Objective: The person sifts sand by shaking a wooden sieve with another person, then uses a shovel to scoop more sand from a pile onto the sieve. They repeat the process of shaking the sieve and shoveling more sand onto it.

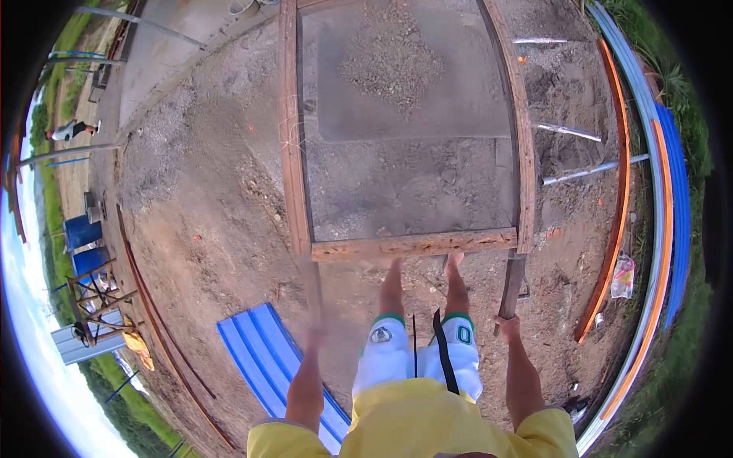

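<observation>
A large wooden-framed sieve (413, 245) with wire mesh lies tilted in front of me, with gravel (391, 59) piled on its far part. My right hand (507, 327) grips the frame's right handle (512, 285). My left hand (314, 334) is blurred with motion and closed around the left handle (311, 286). My bare legs and white shorts show between the two handles. I stand on sandy soil just behind the frame's near bar.
A blue corrugated sheet (264, 357) lies on the ground at my left. Orange and blue sheets (658, 206) curve along the right edge. Metal rods (582, 172) lie right of the sieve. Blue barrels (82, 231) and a wooden trestle (98, 298) stand far left; a distant person (72, 130) is there.
</observation>
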### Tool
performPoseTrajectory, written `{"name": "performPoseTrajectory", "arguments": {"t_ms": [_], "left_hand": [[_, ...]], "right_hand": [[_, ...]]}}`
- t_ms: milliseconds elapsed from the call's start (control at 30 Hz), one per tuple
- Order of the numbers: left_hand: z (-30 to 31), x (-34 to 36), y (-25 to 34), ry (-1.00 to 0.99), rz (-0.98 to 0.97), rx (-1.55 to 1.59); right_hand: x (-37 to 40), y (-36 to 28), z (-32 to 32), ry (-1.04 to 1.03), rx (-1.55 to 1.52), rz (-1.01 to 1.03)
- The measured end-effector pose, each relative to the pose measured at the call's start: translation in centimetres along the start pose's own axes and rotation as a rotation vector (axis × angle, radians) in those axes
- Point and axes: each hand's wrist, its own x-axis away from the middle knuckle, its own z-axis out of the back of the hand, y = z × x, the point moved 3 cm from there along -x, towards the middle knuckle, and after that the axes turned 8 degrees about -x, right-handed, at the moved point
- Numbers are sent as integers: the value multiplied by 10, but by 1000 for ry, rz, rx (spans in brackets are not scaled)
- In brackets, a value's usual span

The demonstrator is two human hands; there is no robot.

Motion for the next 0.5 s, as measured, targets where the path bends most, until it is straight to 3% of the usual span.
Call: {"name": "performPoseTrajectory", "arguments": {"t_ms": [33, 133, 167, 200, 233, 267, 300, 333, 433, 500], "left_hand": [[-1, 4, 3, -73, -8, 27], [2, -30, 24, 9, -83, 177], [0, -71, 27, 222, -93, 33], [35, -58, 88, 168, -43, 65], [67, -74, 129, 286, -94, -188], [105, -62, 187, 359, -170, -189], [149, -24, 249, 234, -115, -121], [176, -21, 278, 351, -204, -122], [211, -14, 303, 385, -248, -123], [187, -9, 278, 333, -217, -119]], "right_hand": [[0, -3, 2, -15, -23, -35], [-28, -31, -11, 20, 80, 33], [-43, -72, -21, 32, 133, 48], [-67, -98, -28, 104, 312, 106], [-74, -142, -42, 108, 104, 269], [-128, -142, -45, 191, 287, 300], [-92, -222, -50, 158, 332, 306], [-96, -257, -52, 139, 326, 403], [-56, -332, -38, 110, 335, 345], [-54, -300, -29, 96, 287, 372]]}}
